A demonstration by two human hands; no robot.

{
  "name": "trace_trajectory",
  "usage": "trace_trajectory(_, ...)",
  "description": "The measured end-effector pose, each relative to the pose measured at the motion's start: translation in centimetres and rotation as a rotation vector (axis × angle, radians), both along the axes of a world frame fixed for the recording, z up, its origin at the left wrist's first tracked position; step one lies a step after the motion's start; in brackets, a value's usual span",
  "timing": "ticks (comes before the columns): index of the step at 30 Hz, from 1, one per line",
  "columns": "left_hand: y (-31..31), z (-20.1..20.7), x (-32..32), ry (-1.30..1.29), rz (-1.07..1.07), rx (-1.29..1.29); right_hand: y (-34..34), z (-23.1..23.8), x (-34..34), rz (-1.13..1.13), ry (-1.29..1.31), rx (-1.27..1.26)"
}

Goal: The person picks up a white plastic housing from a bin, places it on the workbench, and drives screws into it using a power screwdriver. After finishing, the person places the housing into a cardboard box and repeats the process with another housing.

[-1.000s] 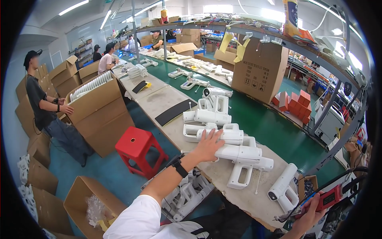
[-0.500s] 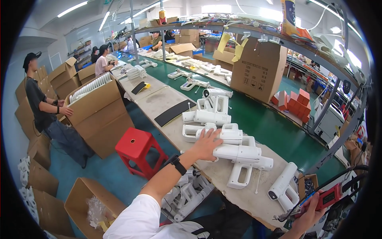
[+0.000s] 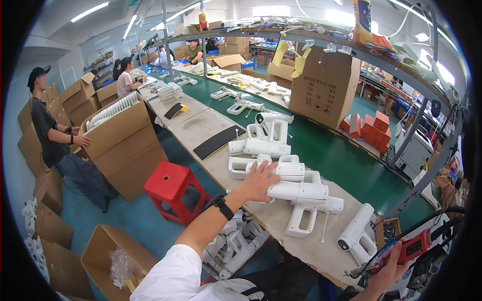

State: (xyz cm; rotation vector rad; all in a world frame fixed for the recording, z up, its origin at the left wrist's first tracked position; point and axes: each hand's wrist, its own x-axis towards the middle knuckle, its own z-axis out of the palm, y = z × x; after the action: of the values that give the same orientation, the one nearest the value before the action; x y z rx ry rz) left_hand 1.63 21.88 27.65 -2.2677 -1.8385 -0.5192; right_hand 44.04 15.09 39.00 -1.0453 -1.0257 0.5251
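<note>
My left hand [image 3: 258, 181] lies with fingers spread on a white plastic gun-shaped housing [image 3: 290, 169] near the bench's front edge. Just nearer to me is another white gun-shaped housing [image 3: 301, 195], close to the thumb side of that hand. At the lower right my right hand [image 3: 390, 268] is closed around a red electric screwdriver [image 3: 415, 248] with a black cable; its tip points left, toward the bench edge. Between the two hands a single white gun-shaped housing [image 3: 357, 233] lies apart on the bench. My right fingers partly cover the tool.
A green conveyor belt [image 3: 346, 173] runs behind the bench. A small box of dark little parts [image 3: 387, 232] stands at right. A red stool [image 3: 173, 180], an open carton [image 3: 108, 251] and a crate of white housings [image 3: 241, 251] are on the floor. A person [image 3: 55, 125] holds a large carton [image 3: 130, 155].
The view has shifted very slightly. Both of my hands keep their places, the left on the housing and the right around the screwdriver.
</note>
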Motion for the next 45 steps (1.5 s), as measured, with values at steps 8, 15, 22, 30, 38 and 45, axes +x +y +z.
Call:
trace_trajectory(8,-0.2,0.5,0.3,-0.007,0.024,-0.01,0.2,-0.2,-0.2,-0.031,0.017,-0.008)
trace_trajectory(15,-0.2,0.4,0.0,-0.004,0.011,0.001,0.3,-0.4,0.0,-0.02,0.002,-0.006)
trace_trajectory(22,0.2,-0.2,-0.5,0.0,-0.037,0.027,0.4,-0.7,0.0,-0.027,0.0,-0.005)
trace_trajectory(30,0.1,-0.1,-0.5,-0.018,-0.039,0.025,0.4,-0.6,-0.1,-0.048,0.012,-0.029)
trace_trajectory(38,-1.1,1.6,0.6,-0.012,-0.045,0.035,0.1,-0.1,-0.6,-0.049,0.014,-0.036)
trace_trajectory(45,-1.2,2.3,1.8,-0.008,-0.081,0.072,0.2,-0.2,-0.4,-0.022,0.003,0.02)
